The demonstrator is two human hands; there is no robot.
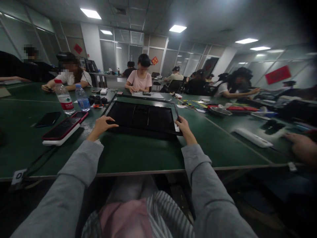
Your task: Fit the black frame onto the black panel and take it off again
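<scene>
A wide black rectangular panel (158, 117) with a raised rim, like the back shell of a screen, is in front of me at the green table's (141, 155) near side. Thin lines divide its inner face. A thin black frame edge (146, 98) runs along its far side. My left hand (102, 127) grips the panel's near left corner, its thumb and finger around the rim. On the opposite side, my right hand (184, 129) is closed on the right edge, beside a small white label (176, 127). The fingers beneath the panel are hidden.
To the left are a phone in a red case (61, 127) on a white base, a dark phone (48, 119) and two bottles, one red-capped (64, 97), one blue-capped (82, 97). A white power strip (252, 137) lies right, near another person's hand (303, 147). Several people sit around.
</scene>
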